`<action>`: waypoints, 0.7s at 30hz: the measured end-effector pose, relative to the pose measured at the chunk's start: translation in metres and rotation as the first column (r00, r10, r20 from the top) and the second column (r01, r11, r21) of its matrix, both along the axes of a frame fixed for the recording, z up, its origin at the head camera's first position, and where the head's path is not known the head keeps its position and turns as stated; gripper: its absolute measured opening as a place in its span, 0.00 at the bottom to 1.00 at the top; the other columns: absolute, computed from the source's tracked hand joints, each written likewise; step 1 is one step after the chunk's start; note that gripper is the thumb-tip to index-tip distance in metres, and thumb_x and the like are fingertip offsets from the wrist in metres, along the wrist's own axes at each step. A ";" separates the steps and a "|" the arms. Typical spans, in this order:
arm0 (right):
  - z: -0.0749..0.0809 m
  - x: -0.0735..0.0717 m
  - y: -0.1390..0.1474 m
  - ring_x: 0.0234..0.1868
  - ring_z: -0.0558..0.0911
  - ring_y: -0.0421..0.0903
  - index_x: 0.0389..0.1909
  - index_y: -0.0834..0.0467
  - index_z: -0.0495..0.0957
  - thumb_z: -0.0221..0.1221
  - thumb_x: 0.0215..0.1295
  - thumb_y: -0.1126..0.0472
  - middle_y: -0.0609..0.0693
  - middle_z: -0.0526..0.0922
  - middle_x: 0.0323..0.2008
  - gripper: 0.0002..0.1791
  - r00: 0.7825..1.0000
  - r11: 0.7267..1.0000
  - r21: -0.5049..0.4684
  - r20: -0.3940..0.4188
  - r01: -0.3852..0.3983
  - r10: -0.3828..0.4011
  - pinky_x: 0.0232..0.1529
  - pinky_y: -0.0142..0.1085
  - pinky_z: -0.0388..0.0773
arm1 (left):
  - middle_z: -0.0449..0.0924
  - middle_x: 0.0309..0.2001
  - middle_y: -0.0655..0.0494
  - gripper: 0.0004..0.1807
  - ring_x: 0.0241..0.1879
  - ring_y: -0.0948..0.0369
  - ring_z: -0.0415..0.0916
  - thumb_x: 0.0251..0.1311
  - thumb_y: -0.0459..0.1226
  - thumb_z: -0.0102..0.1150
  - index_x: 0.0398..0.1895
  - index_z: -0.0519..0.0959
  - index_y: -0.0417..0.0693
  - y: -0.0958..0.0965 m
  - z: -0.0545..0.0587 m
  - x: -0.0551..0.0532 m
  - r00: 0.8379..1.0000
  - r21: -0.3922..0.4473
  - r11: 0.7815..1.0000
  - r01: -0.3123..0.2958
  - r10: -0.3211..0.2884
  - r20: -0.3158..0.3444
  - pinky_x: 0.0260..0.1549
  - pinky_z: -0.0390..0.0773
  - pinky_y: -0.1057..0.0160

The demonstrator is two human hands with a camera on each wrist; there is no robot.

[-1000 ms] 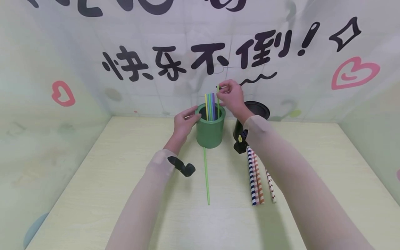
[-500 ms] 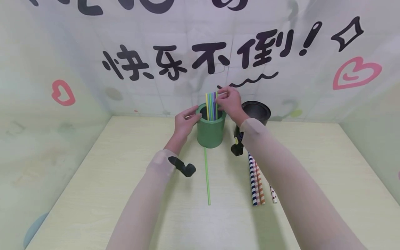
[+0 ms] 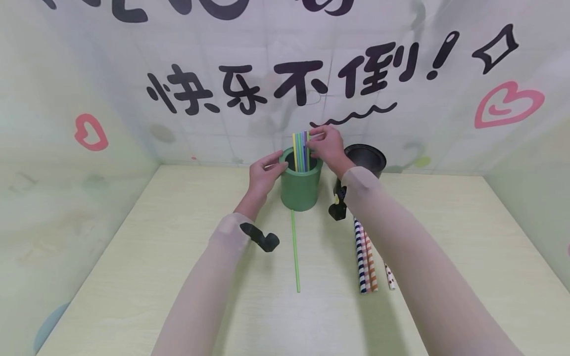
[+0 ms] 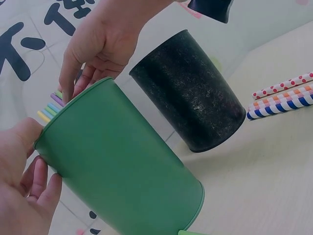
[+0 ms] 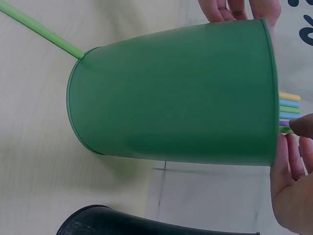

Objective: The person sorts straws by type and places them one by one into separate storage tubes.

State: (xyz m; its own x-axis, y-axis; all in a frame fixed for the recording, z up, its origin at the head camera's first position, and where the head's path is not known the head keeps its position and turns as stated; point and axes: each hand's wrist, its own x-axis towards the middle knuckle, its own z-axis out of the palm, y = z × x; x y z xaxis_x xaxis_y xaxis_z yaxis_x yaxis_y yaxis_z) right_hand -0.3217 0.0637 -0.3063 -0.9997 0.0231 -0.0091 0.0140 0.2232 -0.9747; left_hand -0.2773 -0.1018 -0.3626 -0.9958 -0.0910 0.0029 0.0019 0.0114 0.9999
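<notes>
1. Here's the right grip, pinching a green straw that stands in the green cup, beside a row of coloured straws.
2. Over to its left, the left grip holds the cup's rim!
3. Below both grips, a loose green straw lies on the counter.
4. Right of the right grip, a black cup; below, striped paper straws.

Both arms stretched fwd, L hand gripping, R hand nr it, pinching
</notes>
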 end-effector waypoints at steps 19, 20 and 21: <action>0.009 0.045 0.017 0.38 0.78 0.52 0.48 0.65 0.74 0.58 0.58 0.69 0.56 0.77 0.36 0.15 0.969 0.967 0.079 -0.019 -0.243 0.245 0.32 0.41 0.83 | 0.76 0.51 0.51 0.22 0.48 0.58 0.72 0.55 0.34 0.62 0.55 0.75 0.49 0.002 0.002 0.002 1.000 -0.006 1.000 -0.012 0.012 0.003 0.45 0.77 0.69; 0.008 0.048 0.017 0.38 0.78 0.52 0.48 0.66 0.74 0.58 0.58 0.69 0.56 0.78 0.36 0.15 0.963 0.960 0.086 -0.028 -0.266 0.269 0.32 0.41 0.84 | 0.76 0.51 0.51 0.22 0.48 0.58 0.72 0.55 0.34 0.62 0.55 0.75 0.49 0.002 0.002 0.002 1.000 -0.007 1.000 -0.014 0.015 0.004 0.45 0.77 0.69; 0.006 0.052 0.017 0.38 0.78 0.51 0.48 0.66 0.74 0.58 0.58 0.68 0.56 0.78 0.36 0.16 0.955 0.953 0.095 -0.032 -0.289 0.293 0.32 0.41 0.83 | 0.76 0.51 0.52 0.22 0.48 0.58 0.72 0.55 0.35 0.62 0.55 0.75 0.49 0.002 0.002 0.002 1.000 -0.008 1.000 -0.016 0.017 0.007 0.45 0.77 0.69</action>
State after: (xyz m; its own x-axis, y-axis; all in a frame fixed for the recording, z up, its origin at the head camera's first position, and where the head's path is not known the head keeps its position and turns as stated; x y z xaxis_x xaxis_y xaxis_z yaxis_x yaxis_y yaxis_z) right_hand -0.2693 0.0810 -0.3007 -0.9624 -0.2705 0.0249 -0.1078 0.2960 -0.9491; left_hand -0.2748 -0.0997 -0.3608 -0.9942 -0.1074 -0.0031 -0.0053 0.0198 0.9998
